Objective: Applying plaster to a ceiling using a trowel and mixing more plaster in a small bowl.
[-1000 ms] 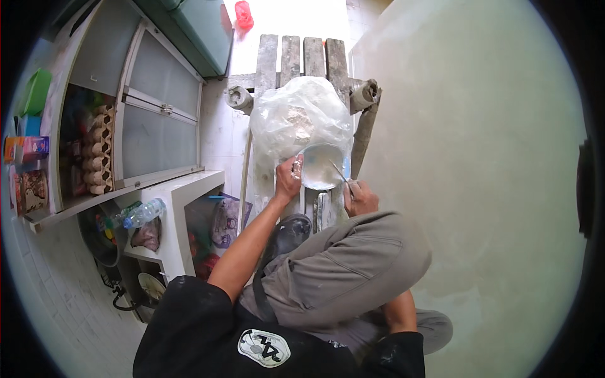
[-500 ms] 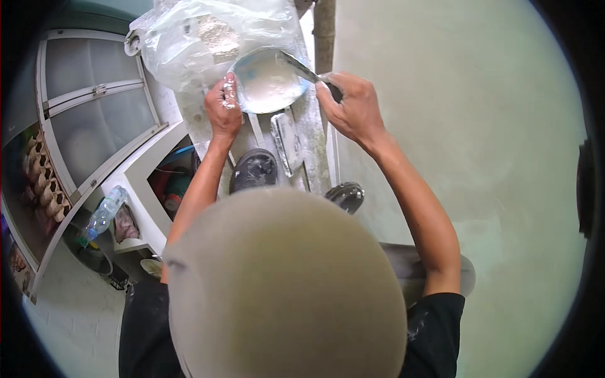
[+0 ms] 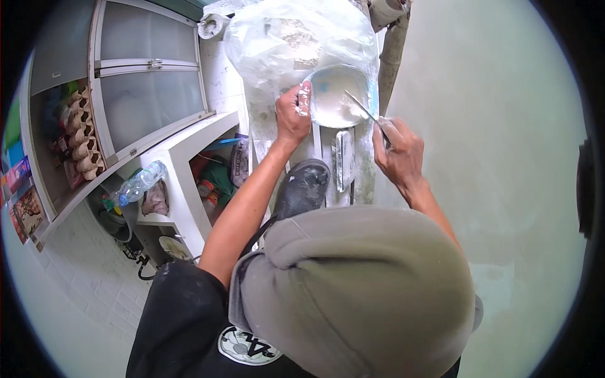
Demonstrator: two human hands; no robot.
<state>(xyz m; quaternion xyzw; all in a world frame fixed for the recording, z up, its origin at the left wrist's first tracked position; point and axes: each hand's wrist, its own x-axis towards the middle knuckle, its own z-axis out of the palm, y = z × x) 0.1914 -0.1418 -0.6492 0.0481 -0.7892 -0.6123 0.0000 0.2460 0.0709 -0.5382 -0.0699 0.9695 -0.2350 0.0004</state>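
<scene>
A round, bluish-white bowl (image 3: 373, 94) rests at the near side of a plastic bag and holds white paste (image 3: 334, 107). My left hand (image 3: 293, 116) is closed on the bowl's left rim, its thumb smeared white. At the lower right of the bowl, my right hand (image 3: 401, 151) grips a putty knife (image 3: 362, 106). The knife's thin blade slants up and left into the bowl, over the paste; whether its tip touches the paste is hard to tell. The clear plastic bag (image 3: 258, 47) has pale powder (image 3: 299, 43) in it.
A white-caked flat tool (image 3: 344, 160) lies on the spattered plank (image 3: 365, 170) beside my dark shoe (image 3: 304, 186). On the left stand a cabinet (image 3: 151, 94) and a white shelf (image 3: 179, 164) with a plastic bottle (image 3: 142, 183). A rough wooden pole (image 3: 394, 53) is at the plank's right.
The whole view has shifted, putting the bowl further right in it. My right hand has moved nearer to me around the bowl, and the knife blade now points in from the lower right.
</scene>
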